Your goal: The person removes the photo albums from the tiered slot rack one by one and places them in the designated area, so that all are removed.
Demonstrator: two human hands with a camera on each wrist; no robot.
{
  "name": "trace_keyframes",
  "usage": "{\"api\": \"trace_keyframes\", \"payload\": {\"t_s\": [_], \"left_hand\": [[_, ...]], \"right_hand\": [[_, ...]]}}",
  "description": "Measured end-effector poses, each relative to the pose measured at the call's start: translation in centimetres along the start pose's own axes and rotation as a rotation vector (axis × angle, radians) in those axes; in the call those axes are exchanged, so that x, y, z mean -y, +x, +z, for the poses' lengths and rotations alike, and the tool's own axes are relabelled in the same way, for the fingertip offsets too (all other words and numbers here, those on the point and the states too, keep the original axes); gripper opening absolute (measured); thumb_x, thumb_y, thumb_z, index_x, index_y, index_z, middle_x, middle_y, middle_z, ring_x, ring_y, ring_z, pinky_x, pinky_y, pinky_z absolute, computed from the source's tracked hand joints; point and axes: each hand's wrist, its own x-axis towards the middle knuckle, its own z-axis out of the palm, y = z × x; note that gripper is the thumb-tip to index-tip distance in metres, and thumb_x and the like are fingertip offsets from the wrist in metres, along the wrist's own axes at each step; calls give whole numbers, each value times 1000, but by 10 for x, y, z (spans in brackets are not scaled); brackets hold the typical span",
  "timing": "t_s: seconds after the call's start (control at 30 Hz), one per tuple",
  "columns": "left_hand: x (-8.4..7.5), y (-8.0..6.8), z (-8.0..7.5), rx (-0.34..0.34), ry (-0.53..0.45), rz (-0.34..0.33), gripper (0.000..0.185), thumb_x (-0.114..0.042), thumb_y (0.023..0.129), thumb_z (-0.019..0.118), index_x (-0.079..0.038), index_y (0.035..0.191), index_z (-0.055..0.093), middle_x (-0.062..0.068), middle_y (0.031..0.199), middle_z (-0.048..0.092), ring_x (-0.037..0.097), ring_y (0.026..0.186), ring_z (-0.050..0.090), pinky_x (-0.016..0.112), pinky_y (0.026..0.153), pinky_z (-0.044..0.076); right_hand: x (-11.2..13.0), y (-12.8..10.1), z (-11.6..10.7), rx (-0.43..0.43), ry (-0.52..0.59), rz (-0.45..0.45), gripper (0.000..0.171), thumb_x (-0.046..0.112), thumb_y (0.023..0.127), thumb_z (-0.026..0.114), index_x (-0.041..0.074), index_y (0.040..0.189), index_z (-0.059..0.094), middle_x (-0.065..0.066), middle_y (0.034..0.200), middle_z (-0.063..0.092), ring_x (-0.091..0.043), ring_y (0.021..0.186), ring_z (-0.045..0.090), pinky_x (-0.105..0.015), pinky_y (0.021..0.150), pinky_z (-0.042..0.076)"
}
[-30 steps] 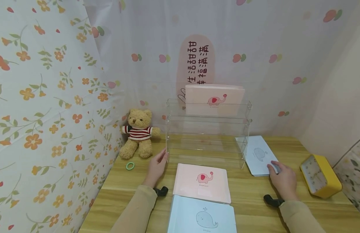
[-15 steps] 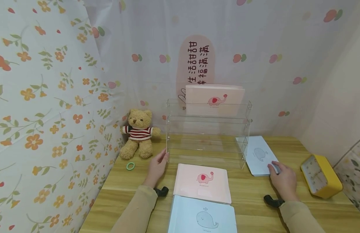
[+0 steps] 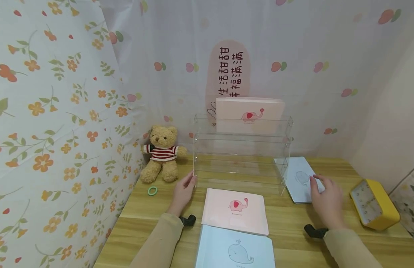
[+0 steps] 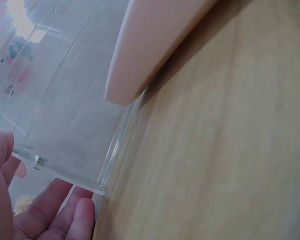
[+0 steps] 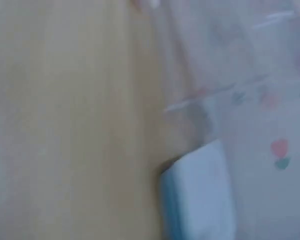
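Observation:
A clear acrylic display rack [image 3: 240, 163] with several tiers stands at the back of the table. My left hand [image 3: 183, 191] holds its left side panel low down; in the left wrist view, the thumb and fingers [image 4: 50, 205] lie on either side of the panel edge. A pink elephant booklet [image 3: 277, 108] leans upright in the top tier. My right hand [image 3: 329, 201] hovers at the near right corner of a pale blue whale booklet [image 3: 298, 186], thumb and forefinger apart. This booklet is blurred in the right wrist view.
Before the rack lie another pink elephant booklet [image 3: 233, 219] and a blue whale booklet [image 3: 238, 255]. A teddy bear [image 3: 163, 156] sits left, behind a green ring [image 3: 152, 191]. A yellow clock [image 3: 377, 204] stands at the right. Patterned curtains surround the table.
My right hand has come up off the corner of the blue booklet at the right. The left hand stays at the rack, and the view has turned slightly left.

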Motion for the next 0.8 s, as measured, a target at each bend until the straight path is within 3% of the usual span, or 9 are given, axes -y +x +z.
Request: {"api": "trace_keyframes", "payload": {"t_s": [0.1,0.17,0.3,0.47,0.63,0.8], "left_hand": [[1,1,1,0,4,2,47,-39,112,68,-19,154,66,13,141,77,31,128,75,46,109,62],[1,0,1,-3,8,10,47,-38,111,68,-18,154,66,13,140,77,31,127,76,45,108,62],[0,-1,0,-7,-5,9,47,-35,111,69,-16,154,66,15,139,77,33,127,75,49,109,61],[-1,0,0,-9,9,6,48,-36,111,69,-15,154,66,15,141,77,34,129,75,50,110,60],[-3,1,0,4,15,8,49,-37,112,67,-14,155,65,17,144,75,34,132,73,50,112,60],[-2,-1,0,6,24,-25,48,-37,112,67,-17,156,65,15,145,74,33,133,72,50,113,59]], "right_hand": [[30,20,-10,-6,88,-61,39,25,113,61,-7,133,71,-37,141,65,-57,133,56,-70,111,43],[53,35,-18,0,127,-72,42,29,114,60,-5,138,69,-33,144,65,-53,134,58,-57,111,49],[106,69,-31,49,183,-70,53,39,113,60,-1,149,61,-28,153,61,-49,141,58,-46,122,50],[165,105,-39,168,159,-103,71,53,111,59,4,163,48,-29,164,51,-54,149,51,-71,122,43],[202,133,-31,219,103,-133,82,57,108,62,13,172,36,-26,171,43,-52,154,45,-75,122,42],[226,154,-18,265,176,-142,89,55,105,69,20,176,28,-19,179,33,-49,159,39,-73,126,39]]}}
